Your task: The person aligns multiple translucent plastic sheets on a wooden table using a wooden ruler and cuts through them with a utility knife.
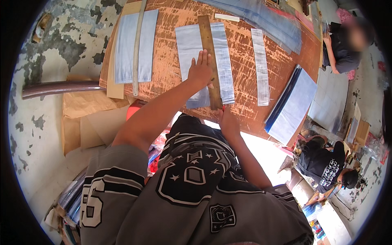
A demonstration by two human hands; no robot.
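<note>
My left hand (200, 73) lies flat with fingers spread on a brown wooden straightedge (206, 32). Under that straightedge is a stack of bluish clear plastic sheets (185, 47), showing on both its sides. At the straightedge's near end, my right hand (229, 123) is closed around a small red-handled cutter (223, 108). Its blade is too small to make out. A narrow strip of the same plastic (260, 67) lies apart on the right.
The worn red-brown table (241, 49) carries another sheet stack (122, 47) under a pale bar (139, 49), a right-hand stack (294, 106), large far sheets (261, 20) and a white strip (227, 17). Two people (347, 45) are off to the right. Brown paper (90, 122) sits left.
</note>
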